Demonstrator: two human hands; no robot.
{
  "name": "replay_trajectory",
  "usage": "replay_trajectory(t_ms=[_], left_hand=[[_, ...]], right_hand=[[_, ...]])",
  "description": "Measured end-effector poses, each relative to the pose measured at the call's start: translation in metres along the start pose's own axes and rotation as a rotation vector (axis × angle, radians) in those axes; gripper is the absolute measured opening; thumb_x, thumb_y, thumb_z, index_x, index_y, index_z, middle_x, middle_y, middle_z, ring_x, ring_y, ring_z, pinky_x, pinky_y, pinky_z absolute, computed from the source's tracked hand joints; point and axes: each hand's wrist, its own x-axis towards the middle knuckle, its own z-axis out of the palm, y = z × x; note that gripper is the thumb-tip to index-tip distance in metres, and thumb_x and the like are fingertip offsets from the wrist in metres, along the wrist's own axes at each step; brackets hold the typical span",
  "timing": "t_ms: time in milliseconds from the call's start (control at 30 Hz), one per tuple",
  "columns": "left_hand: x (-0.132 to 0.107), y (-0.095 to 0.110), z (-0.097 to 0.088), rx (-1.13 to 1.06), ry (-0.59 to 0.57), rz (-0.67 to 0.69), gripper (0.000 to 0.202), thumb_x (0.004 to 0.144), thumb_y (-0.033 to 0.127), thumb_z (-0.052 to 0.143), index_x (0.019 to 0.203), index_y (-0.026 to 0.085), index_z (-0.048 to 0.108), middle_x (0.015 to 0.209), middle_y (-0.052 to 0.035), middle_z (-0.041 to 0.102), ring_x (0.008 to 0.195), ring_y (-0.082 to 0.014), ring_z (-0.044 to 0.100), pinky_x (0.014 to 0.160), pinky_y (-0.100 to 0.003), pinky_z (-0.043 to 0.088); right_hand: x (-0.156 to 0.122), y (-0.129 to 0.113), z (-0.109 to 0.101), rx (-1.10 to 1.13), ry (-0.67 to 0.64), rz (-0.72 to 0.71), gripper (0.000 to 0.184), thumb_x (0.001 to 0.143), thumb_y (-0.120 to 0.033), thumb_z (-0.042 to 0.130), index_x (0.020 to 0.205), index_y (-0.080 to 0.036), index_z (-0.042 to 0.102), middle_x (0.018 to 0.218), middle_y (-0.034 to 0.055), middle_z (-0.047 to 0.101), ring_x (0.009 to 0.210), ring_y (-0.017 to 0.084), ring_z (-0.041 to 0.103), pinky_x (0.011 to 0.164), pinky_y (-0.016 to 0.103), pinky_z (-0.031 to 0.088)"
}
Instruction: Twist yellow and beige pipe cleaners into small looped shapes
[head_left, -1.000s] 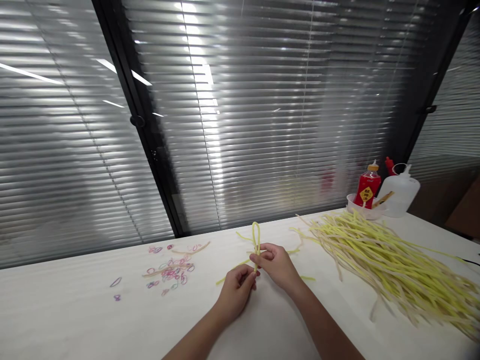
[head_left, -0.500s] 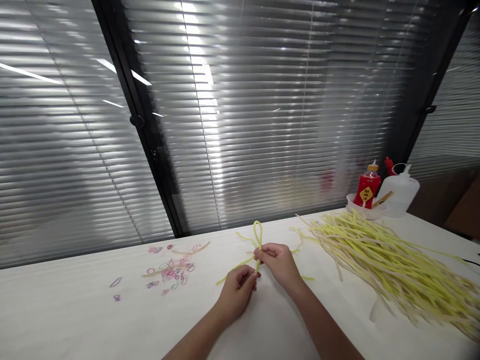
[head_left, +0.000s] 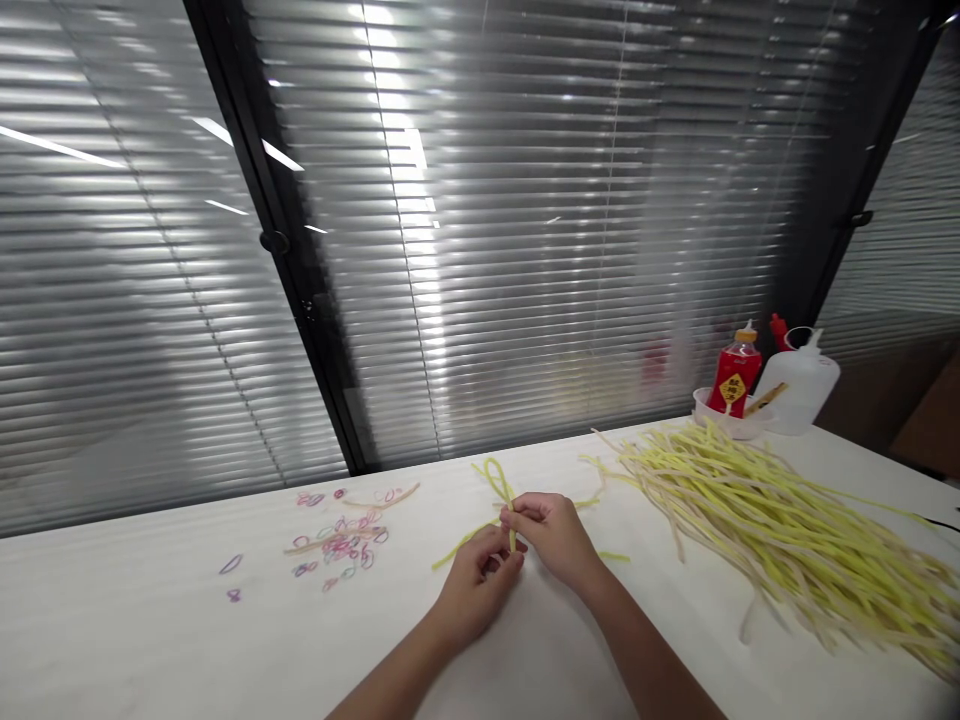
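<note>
A thin yellow strip (head_left: 496,478), much like a pipe cleaner, is bent into a closed loop that rises above my hands and leans left. My right hand (head_left: 551,535) pinches it below the loop between thumb and fingertips. At the strip's lower end, the curled fingers and thumb of my left hand (head_left: 476,585) close around it, partly hiding the tip. Behind my hands, more yellow strips (head_left: 454,555) lie crossed on the white table (head_left: 187,660).
Small coloured rubber bands (head_left: 345,540) are scattered at left among a few tan strips (head_left: 394,500). A large heap of yellow and cream strips (head_left: 780,530) covers the right side. Behind it stand a red bottle (head_left: 735,375) in a clear bowl (head_left: 701,410) and a white squeeze bottle (head_left: 802,385).
The loop has tipped to the left and sits lower. My right hand has shifted slightly left and down, while my left thumb and fingers have moved a little around the strip's lower end.
</note>
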Motion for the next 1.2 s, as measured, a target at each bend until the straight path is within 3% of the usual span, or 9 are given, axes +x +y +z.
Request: replay_trajectory(t_ms=[233, 500, 600, 767, 1000, 1200], left_hand=[[0.001, -0.007, 0.002, -0.147, -0.005, -0.11, 0.038, 0.085, 0.044, 0.049, 0.061, 0.014, 0.054, 0.062, -0.0012, 0.051, 0.061, -0.0127, 0.043, 0.057, -0.023, 0.034], [-0.001, -0.012, 0.003, -0.043, -0.017, -0.104, 0.043, 0.089, 0.044, 0.042, 0.061, 0.014, 0.058, 0.058, -0.0009, 0.051, 0.059, -0.0131, 0.044, 0.059, -0.025, 0.033], [-0.002, -0.01, 0.002, -0.01, -0.027, -0.103, 0.045, 0.09, 0.044, 0.04, 0.061, 0.014, 0.058, 0.057, -0.0002, 0.049, 0.058, -0.0127, 0.042, 0.058, -0.025, 0.032], [-0.003, -0.005, 0.002, 0.018, -0.059, -0.114, 0.045, 0.089, 0.043, 0.04, 0.058, 0.015, 0.057, 0.057, -0.0005, 0.051, 0.056, -0.0125, 0.042, 0.057, -0.024, 0.032], [-0.004, 0.0, 0.002, 0.043, -0.067, -0.121, 0.045, 0.089, 0.043, 0.04, 0.057, 0.016, 0.057, 0.059, -0.0017, 0.055, 0.058, -0.0134, 0.045, 0.06, -0.025, 0.034], [-0.003, -0.002, 0.002, 0.057, -0.073, -0.124, 0.045, 0.088, 0.044, 0.04, 0.057, 0.016, 0.056, 0.058, -0.0017, 0.055, 0.056, -0.013, 0.044, 0.057, -0.025, 0.032]], right_hand=[[-0.001, -0.001, 0.004, -0.013, -0.041, 0.015, 0.022, 0.075, -0.033, 0.058, 0.062, -0.017, 0.064, 0.058, 0.0004, 0.062, 0.051, 0.012, 0.053, 0.051, 0.021, 0.041], [-0.002, 0.004, 0.004, -0.05, -0.005, 0.011, 0.017, 0.074, -0.029, 0.059, 0.063, -0.016, 0.061, 0.057, -0.0001, 0.061, 0.054, 0.012, 0.054, 0.054, 0.022, 0.042], [-0.002, 0.003, 0.005, -0.009, 0.025, 0.013, 0.014, 0.071, -0.03, 0.064, 0.073, -0.016, 0.063, 0.053, -0.0027, 0.056, 0.053, 0.011, 0.051, 0.055, 0.022, 0.042], [0.0, 0.002, 0.006, 0.062, 0.076, 0.073, 0.034, 0.07, -0.04, 0.066, 0.093, -0.015, 0.063, 0.052, -0.0042, 0.053, 0.043, 0.009, 0.044, 0.043, 0.022, 0.038], [0.002, 0.004, 0.002, -0.046, 0.102, 0.035, 0.033, 0.077, -0.046, 0.057, 0.09, -0.017, 0.062, 0.069, 0.0042, 0.066, 0.055, 0.015, 0.057, 0.044, 0.022, 0.042], [0.001, 0.004, 0.003, -0.158, 0.11, -0.001, 0.033, 0.084, -0.048, 0.045, 0.078, -0.018, 0.059, 0.071, 0.0027, 0.067, 0.042, 0.01, 0.049, 0.042, 0.022, 0.038]])
